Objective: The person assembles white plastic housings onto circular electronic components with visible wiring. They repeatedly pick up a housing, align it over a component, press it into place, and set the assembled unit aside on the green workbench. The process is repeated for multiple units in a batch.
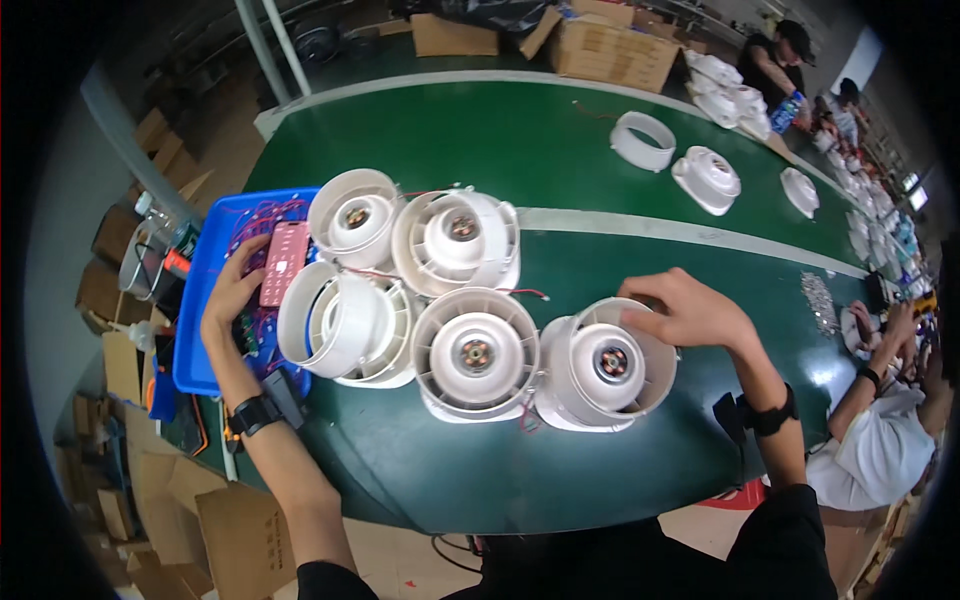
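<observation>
My left hand [229, 290] reaches over the blue tray [191, 345], fingers apart beside a pink phone with a keypad on its screen [284, 262]; its fingertips come close to the phone's left edge, and I cannot tell if they touch. My right hand [688, 312] is closed over the far right rim of a round white fan housing [563, 385], which has a motor with copper windings [611, 363] in its middle. Left of it stands a similar fan housing [476, 355]. Several more white housings stand behind, one with a loose-looking ring [345, 325] tilted against it.
Thin red wires trail from the housings, and more fill the tray. Across the green table [400, 130] lie a white ring [643, 141], white housings [708, 180] and small metal parts [818, 303]. Cardboard boxes [615, 52] stand beyond. Co-workers [880, 430] sit at the right.
</observation>
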A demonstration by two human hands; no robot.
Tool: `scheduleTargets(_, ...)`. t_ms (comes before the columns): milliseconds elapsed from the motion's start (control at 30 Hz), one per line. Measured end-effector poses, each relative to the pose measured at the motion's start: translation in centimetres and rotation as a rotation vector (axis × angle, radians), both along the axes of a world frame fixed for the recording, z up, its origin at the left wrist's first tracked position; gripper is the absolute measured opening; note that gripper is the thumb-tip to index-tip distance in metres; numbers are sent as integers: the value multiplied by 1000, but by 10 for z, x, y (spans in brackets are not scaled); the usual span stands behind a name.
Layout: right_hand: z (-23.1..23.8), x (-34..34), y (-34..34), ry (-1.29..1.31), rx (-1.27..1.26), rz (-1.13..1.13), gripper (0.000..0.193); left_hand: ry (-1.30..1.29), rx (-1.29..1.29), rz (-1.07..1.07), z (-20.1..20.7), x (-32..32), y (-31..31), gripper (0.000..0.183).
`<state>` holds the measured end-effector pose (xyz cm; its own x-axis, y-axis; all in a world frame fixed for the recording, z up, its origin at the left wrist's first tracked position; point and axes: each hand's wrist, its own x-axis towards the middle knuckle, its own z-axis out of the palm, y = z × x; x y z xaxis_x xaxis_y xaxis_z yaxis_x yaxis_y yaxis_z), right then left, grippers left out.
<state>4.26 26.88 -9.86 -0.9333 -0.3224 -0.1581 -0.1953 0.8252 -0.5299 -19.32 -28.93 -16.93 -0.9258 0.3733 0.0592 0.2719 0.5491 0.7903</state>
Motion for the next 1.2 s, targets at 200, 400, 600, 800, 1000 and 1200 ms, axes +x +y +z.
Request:
scheduleTargets(200, 4, -15, 67, 277, -127, -380, 28, -2, 17, 15, -10, -1, -11, 57)
scheduleTargets(400, 9, -134, 77, -3, -4, -570, 31, 45, -90, 36, -1, 4, -4, 56)
scheduleTargets(600, -35, -219, 27, -200, -284, -564, 56, 39, -84, 48, 0, 5, -8, 55)
scheduleTargets(800, 18, -101, -6, 49, 91, 167, 76, 65, -125, 46, 7, 22, -2, 64)
scheduleTargets(1000, 35, 30, -50, -175, 447, 147, 115, 118, -168, 109, 1, 6, 10, 61)
scheduleTargets(1200, 2, 18, -31, 60, 196, 4, 100, 118, -141, 143, -2, 1, 11, 51)
